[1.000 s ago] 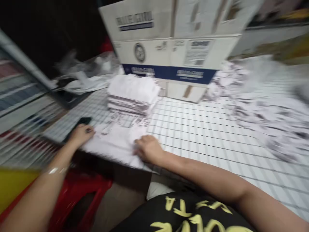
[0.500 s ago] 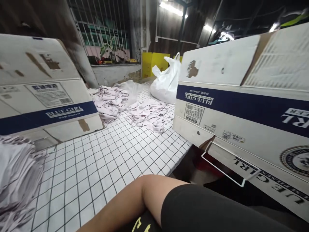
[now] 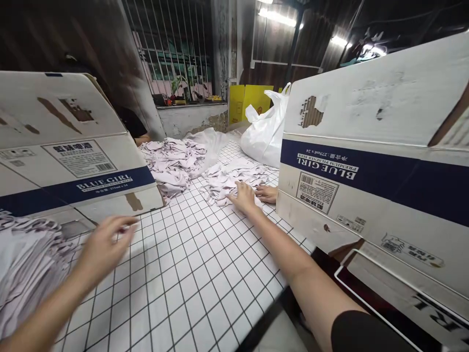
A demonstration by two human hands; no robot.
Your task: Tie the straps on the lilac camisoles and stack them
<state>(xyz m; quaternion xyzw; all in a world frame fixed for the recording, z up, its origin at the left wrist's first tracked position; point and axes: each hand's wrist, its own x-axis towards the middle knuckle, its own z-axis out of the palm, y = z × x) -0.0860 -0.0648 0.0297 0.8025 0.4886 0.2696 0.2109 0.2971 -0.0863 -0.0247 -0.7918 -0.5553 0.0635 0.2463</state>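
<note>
My right hand (image 3: 245, 198) reaches across the table, its fingers spread on the near edge of a small heap of pale pinkish fabric pieces (image 3: 229, 173). Its fingertips touch the cloth, and no piece is lifted. My left hand (image 3: 110, 244) hovers above the table at the left, a little blurred. Its thumb and fingers are apart, with nothing visible between them. Beside it, at the left edge, lies a thick stack of the same pale fabric pieces (image 3: 29, 274). Another person's hand (image 3: 266, 193) comes from behind the right carton and rests by the small heap.
White Blue Girl cartons stand at the left (image 3: 84, 151) and right (image 3: 370, 161). Behind are a larger fabric pile (image 3: 174, 164), a white plastic bag (image 3: 266, 129) and a yellow box (image 3: 249, 100). A white wire frame (image 3: 373, 303) sticks out near the table's right edge. The tablecloth (image 3: 183, 274) is checked.
My right arm has swung from lying across the front to reaching forward onto the small heap. My left hand has come into view. The other person's hand has appeared beside the heap.
</note>
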